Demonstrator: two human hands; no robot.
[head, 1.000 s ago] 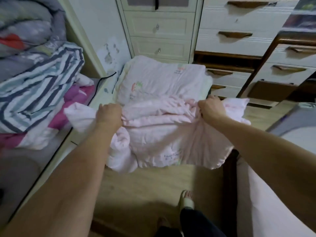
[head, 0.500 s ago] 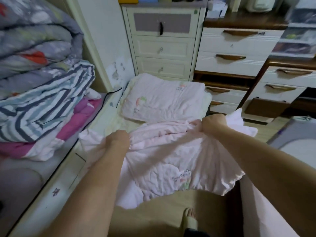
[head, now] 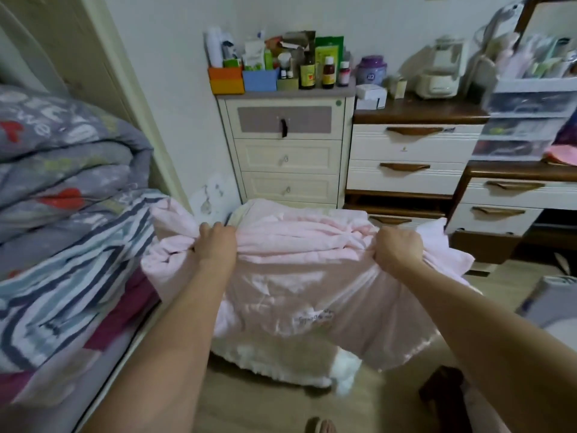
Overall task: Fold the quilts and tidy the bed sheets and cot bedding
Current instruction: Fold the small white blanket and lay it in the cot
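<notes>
The pink quilt [head: 299, 276] now hangs higher than a second ago, lifted off the cot [head: 268, 360] so its lower half drapes free instead of lying bunched there. The folded quilts [head: 62, 189] on the bed alongside are untouched. The left hand [head: 215, 245] and right hand [head: 396, 248] each clench a gathered top edge, well apart. Judging by this, it is being stretched out for a fold.

Pink quilt [head: 299, 270] (bunched) in hands [head: 215, 245]
</notes>
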